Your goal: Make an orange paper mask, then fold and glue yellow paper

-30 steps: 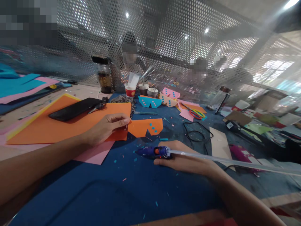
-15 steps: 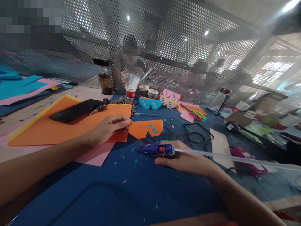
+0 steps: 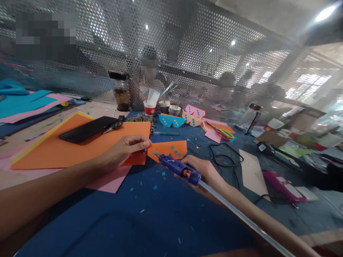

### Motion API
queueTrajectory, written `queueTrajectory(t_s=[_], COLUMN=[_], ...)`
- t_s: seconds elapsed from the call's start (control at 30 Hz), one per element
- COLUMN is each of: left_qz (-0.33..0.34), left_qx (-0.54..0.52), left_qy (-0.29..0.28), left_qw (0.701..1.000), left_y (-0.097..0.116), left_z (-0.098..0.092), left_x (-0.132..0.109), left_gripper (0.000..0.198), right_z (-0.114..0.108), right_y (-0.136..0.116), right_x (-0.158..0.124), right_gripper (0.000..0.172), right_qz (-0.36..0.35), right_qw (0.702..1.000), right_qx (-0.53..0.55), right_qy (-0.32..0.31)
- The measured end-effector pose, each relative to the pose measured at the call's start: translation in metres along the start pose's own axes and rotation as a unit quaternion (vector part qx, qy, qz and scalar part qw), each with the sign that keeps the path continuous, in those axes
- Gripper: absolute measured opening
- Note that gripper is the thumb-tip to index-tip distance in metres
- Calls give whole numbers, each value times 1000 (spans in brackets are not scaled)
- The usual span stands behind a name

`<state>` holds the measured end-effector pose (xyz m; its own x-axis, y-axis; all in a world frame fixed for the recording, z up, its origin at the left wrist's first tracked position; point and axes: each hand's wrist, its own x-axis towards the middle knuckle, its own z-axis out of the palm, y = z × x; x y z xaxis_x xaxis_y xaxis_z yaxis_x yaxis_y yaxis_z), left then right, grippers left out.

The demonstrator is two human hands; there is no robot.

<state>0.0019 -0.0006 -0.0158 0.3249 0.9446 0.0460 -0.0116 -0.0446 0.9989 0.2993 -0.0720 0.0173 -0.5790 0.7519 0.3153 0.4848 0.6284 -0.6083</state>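
Observation:
Between thumb and fingers, my left hand (image 3: 128,149) pinches the left end of a folded orange paper piece (image 3: 180,145) with a notch in its lower edge. Small blue squares are on the right part of this piece. A blue hot glue gun (image 3: 174,165) is gripped in my right hand (image 3: 206,171), and a long clear glue stick (image 3: 235,210) juts from its back end. The gun's nozzle is at the left part of the orange piece, beside a small blue square (image 3: 155,153); whether they touch I cannot tell.
Large orange sheets (image 3: 80,153) lie at left under a black phone (image 3: 87,129). Behind stand a blue paper mask (image 3: 171,120), paper cups (image 3: 150,108) and a jar (image 3: 122,92). Scissors (image 3: 223,134), a black cable (image 3: 222,157) and a magenta device (image 3: 284,185) lie right.
My right hand has swung the glue gun's nozzle up to the orange piece's left part. A blue square now shows there. My left hand keeps its pinch on the piece.

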Motion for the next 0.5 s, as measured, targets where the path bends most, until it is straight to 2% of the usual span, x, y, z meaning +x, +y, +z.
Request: queueTrajectory(t_s=[0.17, 0.5], left_qz=[9, 20], left_qx=[19, 27], left_qy=[-5, -22], left_qw=[1000, 999], left_y=[1, 2], left_z=[0, 0], left_x=[0, -2], left_gripper=[26, 24], right_z=[3, 8], right_y=[10, 16], right_x=[-4, -3], right_gripper=[32, 26], right_qz=[-19, -29], right_qw=[998, 995], right_qx=[-56, -98], right_qy=[-19, -21])
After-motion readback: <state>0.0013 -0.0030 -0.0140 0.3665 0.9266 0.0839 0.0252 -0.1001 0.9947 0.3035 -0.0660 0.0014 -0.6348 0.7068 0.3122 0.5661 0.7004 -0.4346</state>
